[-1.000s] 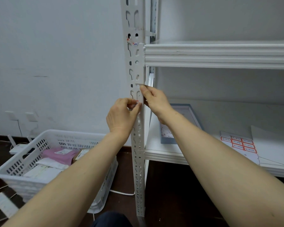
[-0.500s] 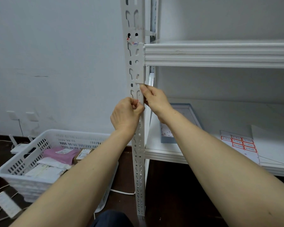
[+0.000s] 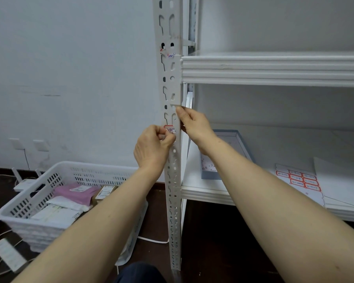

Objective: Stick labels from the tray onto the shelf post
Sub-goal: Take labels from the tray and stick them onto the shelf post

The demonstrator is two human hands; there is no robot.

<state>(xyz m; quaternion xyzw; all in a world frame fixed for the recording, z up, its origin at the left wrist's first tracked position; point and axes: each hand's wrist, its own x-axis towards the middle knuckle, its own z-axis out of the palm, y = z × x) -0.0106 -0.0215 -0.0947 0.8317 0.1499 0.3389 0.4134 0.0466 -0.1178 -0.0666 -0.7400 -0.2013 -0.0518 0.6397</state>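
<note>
Since a second ago, the left hand (image 3: 153, 146) has been drawn slightly down the shelf post (image 3: 173, 201), so that a red-bordered label (image 3: 169, 129) is uncovered on the post's front face. The label's lower edge is pinched by the left grip, with thumb and curled fingers closed on it. The post's right edge, just above the label, is clasped by the right hand (image 3: 192, 123). This label is judged nearly stuck. More labels are seen on a sheet (image 3: 298, 180) to the right of the post, beyond the grey tray (image 3: 226, 132), so further sticking likely remains.

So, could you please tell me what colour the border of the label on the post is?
Red border on a white label; head view.
</note>
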